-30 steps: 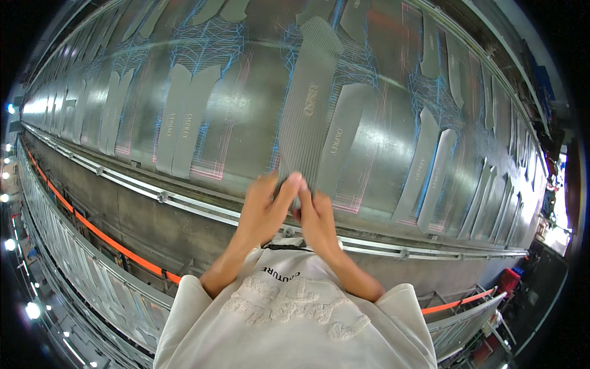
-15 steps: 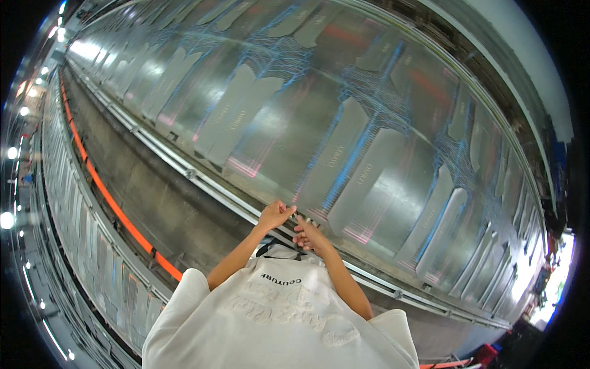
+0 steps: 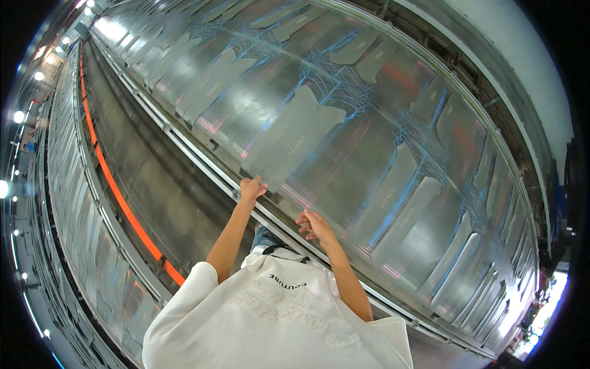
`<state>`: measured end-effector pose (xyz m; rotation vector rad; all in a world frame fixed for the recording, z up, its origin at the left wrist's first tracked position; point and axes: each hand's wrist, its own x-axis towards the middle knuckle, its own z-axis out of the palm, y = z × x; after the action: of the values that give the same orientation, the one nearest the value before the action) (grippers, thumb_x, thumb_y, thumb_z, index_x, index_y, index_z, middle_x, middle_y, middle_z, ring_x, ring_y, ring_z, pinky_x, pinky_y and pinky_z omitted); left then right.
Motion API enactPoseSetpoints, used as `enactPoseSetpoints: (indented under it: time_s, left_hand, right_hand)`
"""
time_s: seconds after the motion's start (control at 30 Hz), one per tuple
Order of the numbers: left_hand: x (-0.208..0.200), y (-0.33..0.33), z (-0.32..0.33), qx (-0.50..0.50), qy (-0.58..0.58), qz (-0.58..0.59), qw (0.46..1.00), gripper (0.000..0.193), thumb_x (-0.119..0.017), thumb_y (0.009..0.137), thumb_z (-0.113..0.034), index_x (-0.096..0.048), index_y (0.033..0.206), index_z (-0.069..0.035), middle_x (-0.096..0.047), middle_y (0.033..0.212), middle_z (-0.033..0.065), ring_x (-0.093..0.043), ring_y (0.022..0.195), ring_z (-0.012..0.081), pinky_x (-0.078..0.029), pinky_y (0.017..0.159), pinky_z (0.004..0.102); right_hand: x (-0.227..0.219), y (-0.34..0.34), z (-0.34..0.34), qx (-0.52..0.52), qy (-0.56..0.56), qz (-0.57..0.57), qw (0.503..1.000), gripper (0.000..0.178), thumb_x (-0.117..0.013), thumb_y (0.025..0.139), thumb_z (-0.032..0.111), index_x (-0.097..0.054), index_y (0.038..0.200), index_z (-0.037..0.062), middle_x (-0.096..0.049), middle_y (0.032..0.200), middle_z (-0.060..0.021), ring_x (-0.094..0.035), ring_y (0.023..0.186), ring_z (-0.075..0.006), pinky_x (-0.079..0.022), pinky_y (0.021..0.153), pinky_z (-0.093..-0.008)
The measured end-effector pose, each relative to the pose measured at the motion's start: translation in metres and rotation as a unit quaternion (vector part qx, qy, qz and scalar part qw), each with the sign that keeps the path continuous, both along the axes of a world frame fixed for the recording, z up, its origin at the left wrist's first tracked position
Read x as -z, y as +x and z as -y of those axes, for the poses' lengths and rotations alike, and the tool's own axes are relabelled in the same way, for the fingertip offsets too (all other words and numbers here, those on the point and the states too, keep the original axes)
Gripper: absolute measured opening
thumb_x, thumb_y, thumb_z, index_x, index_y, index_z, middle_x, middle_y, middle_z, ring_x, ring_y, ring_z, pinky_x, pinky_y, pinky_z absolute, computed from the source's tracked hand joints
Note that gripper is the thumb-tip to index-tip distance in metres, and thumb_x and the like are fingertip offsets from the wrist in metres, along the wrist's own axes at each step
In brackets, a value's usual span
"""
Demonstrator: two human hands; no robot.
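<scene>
My left hand (image 3: 251, 188) is at the near edge of a long, shiny table (image 3: 344, 178), just below the lower end of a pair of joined grey cut pieces (image 3: 295, 138). Its thumb and fingertips stand slightly apart, and nothing shows in them. To its right, my right hand (image 3: 316, 226) hovers over the same edge with loosely bent, spread fingers and no visible object. The grey pieces lie flat on the tabletop, with blue streaks and web-like lines around their upper ends and pink lines near their lower corners.
A metal rail (image 3: 200, 157) runs along the table's near side. Left of it is a grey aisle floor (image 3: 160, 178), bordered by an orange strip (image 3: 114, 187) and a second long table (image 3: 67, 178) with similar pieces. More grey pieces (image 3: 405, 212) lie to the right.
My hands were close together at the table edge and have moved apart, the left one farther leftward. The tabletop pieces have shifted right in view as I moved left along the table.
</scene>
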<state>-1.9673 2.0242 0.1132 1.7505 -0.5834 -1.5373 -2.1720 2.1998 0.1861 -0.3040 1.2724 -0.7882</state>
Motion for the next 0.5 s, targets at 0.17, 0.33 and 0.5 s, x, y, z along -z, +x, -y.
enactPoseSetpoints:
  time_s: [0.17,0.33,0.5]
  left_hand:
    - [0.013,0.021,0.047,0.215,0.162,-0.107,0.957,0.022,-0.068,0.075,-0.013,-0.059,0.074,0.007,-0.061,0.065,0.0169,-0.063,0.055,0.0250,-0.054,0.048,0.0340]
    - [0.019,0.039,0.058,0.395,0.129,-0.027,0.909,0.033,-0.064,0.084,-0.027,-0.056,0.063,-0.002,-0.043,0.050,0.0020,-0.033,0.039,0.0099,-0.026,0.032,0.0271]
    - [-0.010,0.025,0.078,0.467,0.204,-0.100,0.855,0.031,-0.053,0.088,-0.030,-0.053,0.071,-0.004,-0.041,0.054,0.0003,-0.034,0.040,0.0106,-0.025,0.033,0.0264]
  right_hand:
    - [0.033,0.077,0.079,0.135,0.047,-0.003,0.990,0.055,-0.050,0.088,0.048,-0.047,0.118,0.0016,-0.054,0.113,-0.0116,-0.062,0.082,-0.0163,-0.047,0.056,-0.0248]
    - [0.057,0.124,0.125,0.161,0.129,0.067,0.976,0.041,-0.057,0.086,0.045,-0.053,0.091,0.0052,-0.054,0.068,-0.0040,-0.046,0.049,-0.0123,-0.031,0.037,-0.0231]
    - [0.042,0.127,0.145,0.291,0.122,0.120,0.941,0.034,-0.055,0.088,0.041,-0.046,0.075,0.0107,-0.041,0.055,0.0012,-0.032,0.040,-0.0097,-0.022,0.034,-0.0230]
